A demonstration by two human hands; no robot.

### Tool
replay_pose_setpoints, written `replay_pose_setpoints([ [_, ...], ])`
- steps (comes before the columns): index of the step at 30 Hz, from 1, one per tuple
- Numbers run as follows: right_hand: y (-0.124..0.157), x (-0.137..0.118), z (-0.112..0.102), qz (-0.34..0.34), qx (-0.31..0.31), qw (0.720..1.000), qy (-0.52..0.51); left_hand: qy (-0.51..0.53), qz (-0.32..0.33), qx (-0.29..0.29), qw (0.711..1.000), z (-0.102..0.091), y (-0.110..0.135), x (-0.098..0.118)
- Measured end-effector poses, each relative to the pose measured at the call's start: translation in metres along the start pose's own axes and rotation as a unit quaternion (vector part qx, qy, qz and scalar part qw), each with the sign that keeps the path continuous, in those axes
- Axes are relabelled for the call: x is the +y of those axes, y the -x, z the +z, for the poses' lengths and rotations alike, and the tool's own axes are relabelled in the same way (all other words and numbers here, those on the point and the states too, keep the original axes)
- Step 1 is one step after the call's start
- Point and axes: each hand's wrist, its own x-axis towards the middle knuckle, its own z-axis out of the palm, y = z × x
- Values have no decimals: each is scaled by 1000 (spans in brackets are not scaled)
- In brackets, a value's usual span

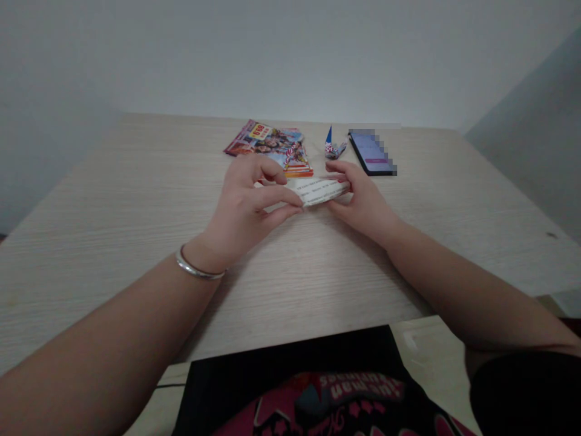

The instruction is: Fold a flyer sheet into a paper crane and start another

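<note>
A folded piece of printed paper (pixel 320 190), whitish with rows of dark text, is held between my two hands just above the table. My left hand (pixel 254 197) pinches its left end between thumb and fingers. Around the right end, the thumb and fingers of my right hand (pixel 361 194) grip the paper from below and above. Right behind it lies a stack of colourful printed leaflets (pixel 267 145), partly hidden by my left hand. A small folded paper figure (pixel 334 148) with a pointed blue tip stands beyond my right hand.
A phone (pixel 372 152) with a lit screen lies at the back right, partly blurred out. The pale wood-grain table (pixel 136 200) runs back to a white wall (pixel 290 54). Below the near table edge is a dark printed garment (pixel 318 387).
</note>
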Motion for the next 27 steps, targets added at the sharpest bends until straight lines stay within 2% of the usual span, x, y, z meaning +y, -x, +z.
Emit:
replay_pose_setpoints([
  [4, -1, 8, 1, 118, -46, 980, -150, 22, -16, -32, 999, 2, 1, -5],
  [7, -2, 10, 2, 188, -30, 956, -224, 52, -13, -50, 997, 4, 2, -9],
  [10, -3, 10, 2, 214, -4, 941, -261, 70, -16, -78, 994, 6, 3, -11],
  [13, -3, 10, 0, 185, 5, 946, -267, 79, -31, -111, 990, 8, 4, -13],
  [16, -3, 8, -1, 136, -6, 959, -247, 85, -70, -115, 987, 10, 5, -13],
  [22, 0, 6, 3, 37, -36, 984, -169, 93, -231, -147, 957, 9, 4, -5],
  [24, 1, 9, 3, 3, -25, 988, -152, 81, -237, -143, 957, 8, 2, -3],
  [27, 1, 17, 0, -3, 19, 992, -127, 72, -174, -110, 976, 7, -2, -4],
])
